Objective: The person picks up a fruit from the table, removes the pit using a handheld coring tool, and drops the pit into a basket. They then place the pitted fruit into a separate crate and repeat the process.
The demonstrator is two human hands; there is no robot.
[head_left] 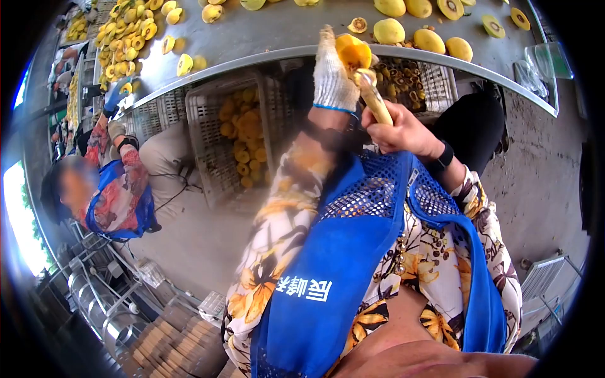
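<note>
My left hand (335,79), in a white knit glove, is closed around a halved yellow peach (353,51) just over the table's near edge. The peach's hollowed orange inside faces up. My bare right hand (401,129) grips a wooden-handled tool (375,104). The tool's far end meets pale yellow fruit flesh beside my left hand, and its working tip is hidden. Below both hands, a crate (439,85) holds dark brown pits and scraps. A small cut piece with a brown centre (357,25) lies on the table just beyond the peach.
Whole and halved peaches (428,41) lie along the metal table (265,31), with a large pile (129,38) at left. A white crate (196,126) of peach halves stands under the table. A co-worker (120,195) sits at left. A clear container (548,61) is at the right corner.
</note>
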